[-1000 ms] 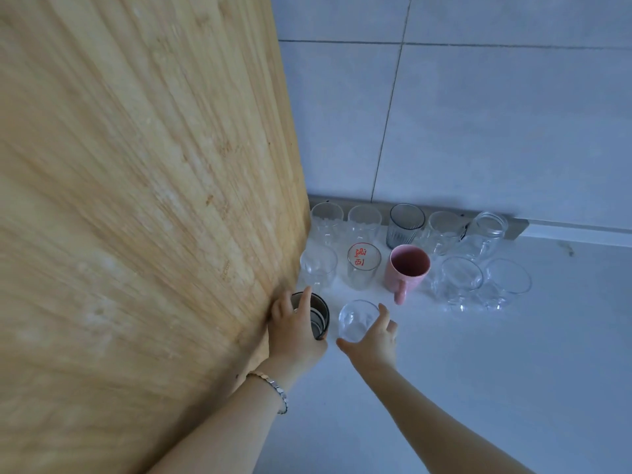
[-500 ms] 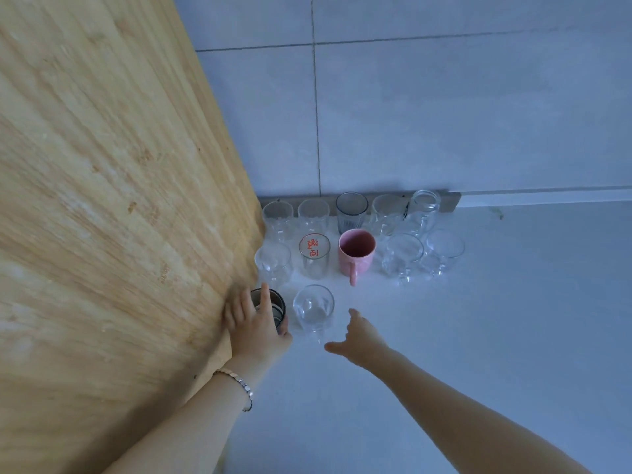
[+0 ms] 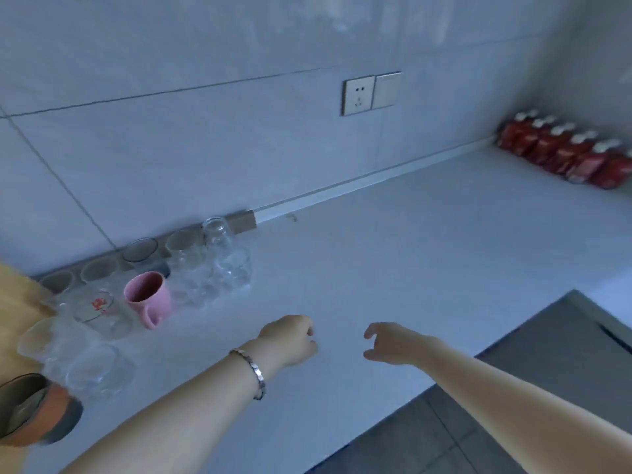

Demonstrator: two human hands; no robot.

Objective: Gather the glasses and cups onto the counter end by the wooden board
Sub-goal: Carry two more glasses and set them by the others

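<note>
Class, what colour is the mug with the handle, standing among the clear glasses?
Pink. The mug shows best in the head view, the only one here.

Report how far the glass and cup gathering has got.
Done: the glasses and pink mug stand clustered by the board at one end of the counter. In hand: nothing; the left hand and right hand hover empty. Left: no stray cup shows elsewhere, only red bottles, so it looks about finished.

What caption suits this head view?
Left hand and right hand hover empty over the counter, beside glasses and a pink mug grouped by the wooden board.
</note>
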